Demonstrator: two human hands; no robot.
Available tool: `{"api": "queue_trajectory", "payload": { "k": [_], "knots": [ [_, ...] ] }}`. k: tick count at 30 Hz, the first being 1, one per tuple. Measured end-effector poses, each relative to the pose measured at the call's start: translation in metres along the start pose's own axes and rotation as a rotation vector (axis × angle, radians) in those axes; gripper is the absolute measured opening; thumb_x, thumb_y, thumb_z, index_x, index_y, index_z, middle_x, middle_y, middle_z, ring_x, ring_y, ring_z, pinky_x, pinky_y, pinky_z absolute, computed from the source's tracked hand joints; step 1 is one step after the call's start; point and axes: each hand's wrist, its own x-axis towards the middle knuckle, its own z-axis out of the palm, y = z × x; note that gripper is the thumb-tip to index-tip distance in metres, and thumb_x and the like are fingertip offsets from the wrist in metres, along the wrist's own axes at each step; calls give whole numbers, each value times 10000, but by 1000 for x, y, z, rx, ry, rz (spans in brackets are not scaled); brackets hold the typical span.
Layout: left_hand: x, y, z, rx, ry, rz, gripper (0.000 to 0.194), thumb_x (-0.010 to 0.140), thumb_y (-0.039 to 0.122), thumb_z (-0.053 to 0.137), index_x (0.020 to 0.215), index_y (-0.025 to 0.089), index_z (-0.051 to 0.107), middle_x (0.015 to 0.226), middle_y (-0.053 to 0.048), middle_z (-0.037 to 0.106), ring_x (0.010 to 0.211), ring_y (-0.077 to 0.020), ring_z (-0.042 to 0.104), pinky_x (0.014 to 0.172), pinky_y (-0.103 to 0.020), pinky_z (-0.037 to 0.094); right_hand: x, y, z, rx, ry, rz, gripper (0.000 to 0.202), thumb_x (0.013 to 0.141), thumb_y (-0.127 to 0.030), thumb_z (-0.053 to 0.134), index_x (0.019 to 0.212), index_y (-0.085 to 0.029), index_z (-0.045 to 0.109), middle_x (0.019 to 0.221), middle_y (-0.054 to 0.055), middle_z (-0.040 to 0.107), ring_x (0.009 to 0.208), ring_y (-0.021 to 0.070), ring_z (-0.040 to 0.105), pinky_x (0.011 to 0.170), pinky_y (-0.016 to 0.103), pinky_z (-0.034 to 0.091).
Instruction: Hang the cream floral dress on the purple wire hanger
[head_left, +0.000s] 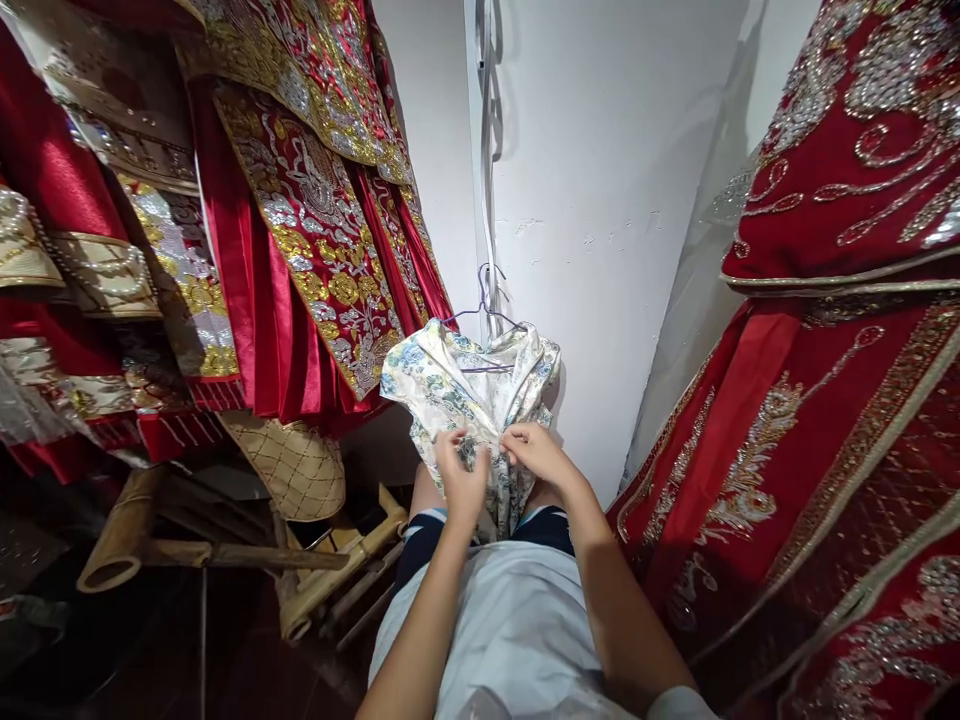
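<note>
The floral garment hangs mid-frame, its length running up-frame, touching both hands equally; your right hand pinches its front, your left hand's grip is half parted, hold unclear.

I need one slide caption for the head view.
Left hand and right hand at a floral garment on a thin hanger.

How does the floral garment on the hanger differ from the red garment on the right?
The floral garment is pale with a flower print; the red garment carries glittering decoration. The right hand pinches the floral garment, while no hand touches the red garment. Both are patterned.
</note>
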Motion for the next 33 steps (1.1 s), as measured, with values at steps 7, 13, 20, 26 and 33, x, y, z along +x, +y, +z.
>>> {"api": "queue_trajectory", "payload": {
  "k": [7, 13, 20, 26, 33],
  "knots": [
    [1, 13, 28, -150, -362, -17, 90, 903, 273, 520, 881, 212, 581, 850, -44, 624, 851, -199, 612, 789, -302, 465, 1, -2, -1, 234, 48, 19, 201, 784, -259, 556, 609, -171, 605, 516, -10, 550, 498, 107, 461, 498, 226, 330],
    [-4, 5, 22, -129, -410, 24, 155, 902, 291, 533, 788, 188, 558, 769, -29, 585, 764, -177, 579, 722, -279, 441, 20, -4, -5, 699, 210, 272, 195, 698, -283, 619, 561, -156, 566, 456, -22, 485, 360, 47, 288, 368, 207, 178],
    [3, -11, 18, -41, -545, 33, 148, 855, 244, 516, 723, 192, 473, 713, -13, 527, 712, -170, 529, 688, -272, 395, 93, -58, -38, 708, 410, 145, 147, 729, -157, 586, 584, -137, 572, 467, -9, 534, 344, 27, 306, 341, 188, 137],
    [11, -36, -5, 50, -666, 12, 125, 834, 219, 526, 718, 194, 488, 691, -8, 543, 679, -168, 520, 654, -269, 386, 113, -94, -46, 697, 465, 83, 189, 775, -148, 535, 592, -130, 577, 431, -12, 522, 330, 27, 285, 338, 178, 155],
    [92, 13, -8, -19, -383, 141, 296, 941, 322, 523, 1199, 192, 585, 874, -48, 660, 789, -178, 609, 755, -289, 453, 91, -99, -21, 652, 382, -44, 226, 781, -164, 522, 562, -142, 569, 411, -20, 510, 342, 40, 338, 366, 175, 202]
  ]
}}
